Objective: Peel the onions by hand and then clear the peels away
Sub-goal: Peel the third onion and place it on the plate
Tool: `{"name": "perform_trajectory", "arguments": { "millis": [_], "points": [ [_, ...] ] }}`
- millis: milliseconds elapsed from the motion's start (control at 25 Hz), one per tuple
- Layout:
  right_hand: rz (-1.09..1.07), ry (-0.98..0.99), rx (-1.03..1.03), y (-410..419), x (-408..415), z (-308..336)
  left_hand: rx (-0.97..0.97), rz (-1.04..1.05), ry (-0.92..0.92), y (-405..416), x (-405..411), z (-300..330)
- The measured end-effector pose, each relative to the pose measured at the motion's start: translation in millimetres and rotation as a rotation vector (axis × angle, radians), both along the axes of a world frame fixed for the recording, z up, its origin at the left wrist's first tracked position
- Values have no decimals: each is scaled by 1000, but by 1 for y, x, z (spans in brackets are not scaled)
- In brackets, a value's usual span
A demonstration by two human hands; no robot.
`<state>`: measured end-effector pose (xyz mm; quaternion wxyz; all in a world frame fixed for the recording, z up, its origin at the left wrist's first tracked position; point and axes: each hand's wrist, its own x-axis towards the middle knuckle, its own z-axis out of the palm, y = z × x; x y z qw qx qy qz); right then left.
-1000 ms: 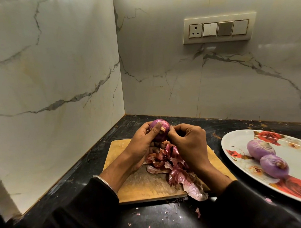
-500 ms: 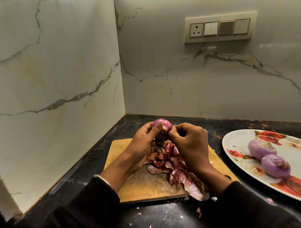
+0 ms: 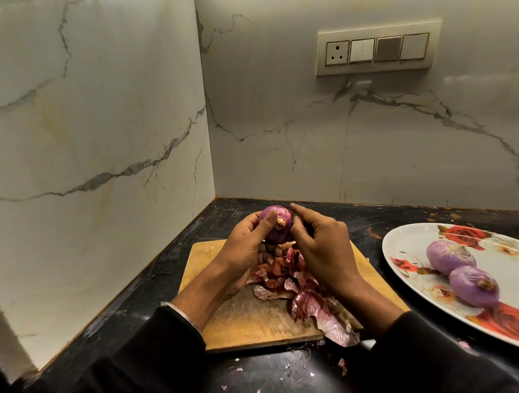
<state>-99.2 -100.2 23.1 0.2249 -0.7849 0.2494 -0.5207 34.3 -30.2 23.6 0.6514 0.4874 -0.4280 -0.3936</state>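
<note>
Wall switch panel, marble backsplash

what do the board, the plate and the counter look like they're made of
Board: wood, matte, with visible grain and a worn darker patch. Plate: glossy white with printed red roses, ceramic or melamine; the look leaves it open. Counter: dark polished stone, probably granite, going by its speckle and sheen.
</note>
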Motion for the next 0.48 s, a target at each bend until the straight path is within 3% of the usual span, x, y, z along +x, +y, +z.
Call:
{"name": "perform_trajectory", "arguments": {
  "millis": [200,480],
  "points": [
    [-16,78,-104,4,-1,1,3,-9,-31,0,-2,-1],
    [-38,88,-91,-1,2,-1,4,0,-9,-3,-1,-3]
  ]
}}
